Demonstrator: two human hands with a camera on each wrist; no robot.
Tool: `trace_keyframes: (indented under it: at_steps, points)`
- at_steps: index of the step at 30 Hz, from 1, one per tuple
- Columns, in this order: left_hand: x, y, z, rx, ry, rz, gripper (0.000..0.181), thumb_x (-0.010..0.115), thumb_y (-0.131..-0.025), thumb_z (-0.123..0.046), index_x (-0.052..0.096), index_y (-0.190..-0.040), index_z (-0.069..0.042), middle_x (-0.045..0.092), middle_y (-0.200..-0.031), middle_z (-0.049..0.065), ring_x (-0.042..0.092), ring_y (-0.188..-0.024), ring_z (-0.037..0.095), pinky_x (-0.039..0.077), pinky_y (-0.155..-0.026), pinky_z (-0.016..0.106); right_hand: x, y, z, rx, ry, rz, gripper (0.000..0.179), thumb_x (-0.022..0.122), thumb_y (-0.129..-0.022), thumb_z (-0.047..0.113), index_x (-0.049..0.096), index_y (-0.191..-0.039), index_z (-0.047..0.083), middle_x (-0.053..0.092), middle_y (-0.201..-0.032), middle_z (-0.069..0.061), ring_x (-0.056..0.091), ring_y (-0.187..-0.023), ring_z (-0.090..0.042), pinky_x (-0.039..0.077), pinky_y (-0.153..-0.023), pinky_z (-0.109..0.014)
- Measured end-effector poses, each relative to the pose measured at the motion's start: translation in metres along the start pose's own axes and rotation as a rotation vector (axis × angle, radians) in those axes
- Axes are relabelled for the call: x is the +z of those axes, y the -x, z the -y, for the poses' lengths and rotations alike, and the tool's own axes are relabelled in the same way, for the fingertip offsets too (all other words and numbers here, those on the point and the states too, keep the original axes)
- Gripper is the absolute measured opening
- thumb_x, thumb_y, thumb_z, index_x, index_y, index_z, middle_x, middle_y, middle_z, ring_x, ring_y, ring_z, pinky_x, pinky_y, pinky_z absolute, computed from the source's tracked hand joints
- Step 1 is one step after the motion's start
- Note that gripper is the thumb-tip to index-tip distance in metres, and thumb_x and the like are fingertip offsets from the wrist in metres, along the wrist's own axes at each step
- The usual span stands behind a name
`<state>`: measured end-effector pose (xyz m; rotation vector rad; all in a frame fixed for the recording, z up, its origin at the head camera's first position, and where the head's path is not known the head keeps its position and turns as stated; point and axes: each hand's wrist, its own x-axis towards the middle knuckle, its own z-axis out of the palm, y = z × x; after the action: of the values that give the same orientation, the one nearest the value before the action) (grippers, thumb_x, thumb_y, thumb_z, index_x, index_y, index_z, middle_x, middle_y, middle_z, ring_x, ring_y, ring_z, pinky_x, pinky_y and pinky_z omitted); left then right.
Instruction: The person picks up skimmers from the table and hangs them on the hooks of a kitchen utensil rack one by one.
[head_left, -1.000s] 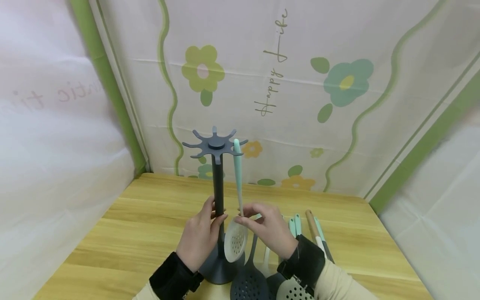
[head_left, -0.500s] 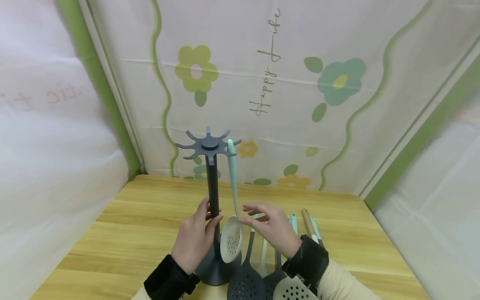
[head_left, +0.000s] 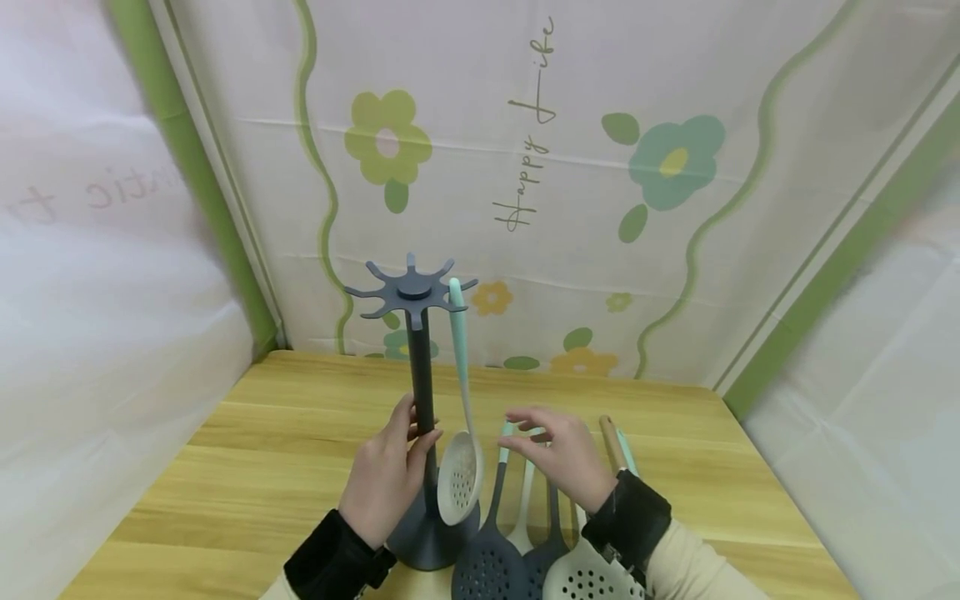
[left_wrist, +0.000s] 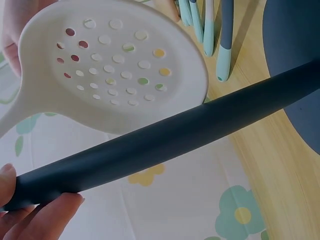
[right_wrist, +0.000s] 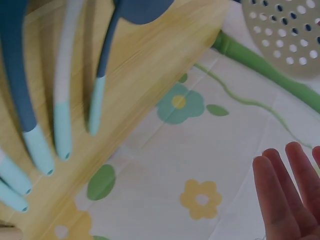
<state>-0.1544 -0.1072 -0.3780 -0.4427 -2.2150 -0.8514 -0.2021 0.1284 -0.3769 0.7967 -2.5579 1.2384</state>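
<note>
A dark grey utensil stand (head_left: 422, 367) with a ring of hooked arms on top stands upright on the table. My left hand (head_left: 382, 483) grips its pole, fingers and thumb round it, as the left wrist view also shows on the pole (left_wrist: 165, 140). From a right-hand arm of the stand hangs a cream skimmer (head_left: 459, 479) with a mint handle, its holed bowl beside the pole. My right hand (head_left: 558, 458) is to the right of this skimmer, apart from it and holding nothing. In the right wrist view its fingers (right_wrist: 280, 195) are extended, below the skimmer bowl (right_wrist: 285, 45).
On the wooden table (head_left: 300, 450), right of the stand's base, lie a dark slotted utensil (head_left: 491, 567), a cream slotted one (head_left: 592, 579) and several others with mint handles. A wooden handle (head_left: 613, 442) shows behind the right wrist. Patterned cloth (head_left: 465, 183) walls the back and sides.
My right hand has let go of the skimmer's neck and moved off to the right. The skimmer now hangs on the stand by itself. My left hand keeps its grip on the pole.
</note>
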Motion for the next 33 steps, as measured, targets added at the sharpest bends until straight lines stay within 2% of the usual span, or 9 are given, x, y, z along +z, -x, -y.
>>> trace_keyframes:
  at_steps: [9, 17, 19, 20, 21, 22, 26, 29, 33]
  points:
    - [0.0, 0.0, 0.002, -0.001, 0.009, -0.008, 0.039, 0.067, -0.091, -0.01, 0.051, -0.125, 0.001, 0.074, -0.099, 0.015, 0.076, -0.085, 0.029, 0.063, -0.063, 0.037, -0.005, 0.003, -0.02, -0.005, 0.087, -0.024, 0.047, 0.068, -0.089, 0.041, 0.074, -0.12, 0.006, 0.075, -0.114, -0.011, 0.07, -0.096, -0.027, 0.061, -0.078, -0.031]
    - [0.0, 0.0, 0.002, 0.009, 0.008, -0.016, 0.04, 0.069, -0.09, -0.008, 0.051, -0.124, 0.002, 0.075, -0.099, 0.016, 0.076, -0.084, 0.03, 0.063, -0.063, 0.037, -0.01, 0.008, -0.035, 0.118, 0.135, -0.003, 0.045, 0.07, -0.087, 0.04, 0.075, -0.121, 0.01, 0.074, -0.116, -0.007, 0.07, -0.1, -0.024, 0.06, -0.081, -0.033]
    - [0.0, 0.0, 0.002, 0.009, 0.006, -0.017, 0.04, 0.069, -0.09, -0.009, 0.051, -0.124, 0.002, 0.075, -0.098, 0.016, 0.076, -0.084, 0.029, 0.063, -0.062, 0.036, -0.011, 0.009, -0.037, 0.114, 0.169, -0.003, 0.043, 0.072, -0.087, 0.037, 0.076, -0.119, 0.009, 0.075, -0.114, -0.006, 0.07, -0.098, -0.023, 0.061, -0.08, -0.036]
    - [0.0, 0.0, 0.002, 0.009, 0.006, -0.017, 0.04, 0.069, -0.09, -0.009, 0.051, -0.124, 0.002, 0.075, -0.099, 0.016, 0.076, -0.084, 0.029, 0.063, -0.062, 0.036, -0.012, 0.009, -0.038, 0.112, 0.184, -0.002, 0.042, 0.072, -0.087, 0.036, 0.076, -0.118, 0.008, 0.076, -0.112, -0.007, 0.071, -0.096, -0.023, 0.059, -0.086, -0.04]
    - [0.001, 0.0, 0.002, 0.009, 0.005, -0.017, 0.04, 0.069, -0.09, -0.009, 0.051, -0.124, 0.002, 0.075, -0.099, 0.016, 0.076, -0.084, 0.029, 0.063, -0.062, 0.036, -0.012, 0.01, -0.039, 0.111, 0.197, -0.001, 0.041, 0.073, -0.086, 0.035, 0.076, -0.118, 0.008, 0.076, -0.111, -0.007, 0.071, -0.093, -0.023, 0.056, -0.094, -0.047]
    - [0.001, 0.0, 0.002, 0.009, 0.004, -0.017, 0.04, 0.069, -0.09, -0.009, 0.051, -0.124, 0.002, 0.075, -0.099, 0.016, 0.076, -0.084, 0.029, 0.063, -0.062, 0.036, -0.013, 0.01, -0.04, 0.112, 0.203, 0.003, 0.041, 0.073, -0.086, 0.035, 0.076, -0.118, 0.008, 0.076, -0.11, -0.007, 0.072, -0.092, -0.023, 0.055, -0.094, -0.051]
    - [0.001, 0.0, 0.001, 0.01, 0.006, -0.019, 0.041, 0.071, -0.088, -0.007, 0.051, -0.123, 0.002, 0.075, -0.098, 0.016, 0.076, -0.084, 0.03, 0.063, -0.061, 0.036, -0.015, 0.013, -0.045, 0.141, 0.236, 0.014, 0.043, 0.073, -0.086, 0.036, 0.076, -0.118, 0.009, 0.076, -0.11, -0.007, 0.072, -0.089, -0.022, 0.024, -0.111, -0.073]
    - [0.002, 0.0, 0.001, 0.015, 0.003, -0.024, 0.041, 0.072, -0.087, -0.006, 0.051, -0.122, 0.002, 0.075, -0.097, 0.016, 0.076, -0.083, 0.029, 0.063, -0.061, 0.036, -0.016, 0.015, -0.05, 0.154, 0.257, 0.02, 0.042, 0.072, -0.086, 0.037, 0.076, -0.118, 0.009, 0.076, -0.11, -0.007, 0.072, -0.088, -0.022, 0.012, -0.114, -0.074]
    - [0.002, 0.0, 0.002, 0.019, 0.002, -0.022, 0.039, 0.069, -0.09, -0.009, 0.051, -0.123, 0.002, 0.074, -0.097, 0.015, 0.076, -0.083, 0.029, 0.063, -0.062, 0.036, -0.017, 0.018, -0.057, 0.173, 0.279, 0.024, 0.043, 0.074, -0.086, 0.034, 0.076, -0.118, 0.006, 0.077, -0.108, -0.009, 0.072, -0.087, -0.026, 0.009, -0.118, -0.068]
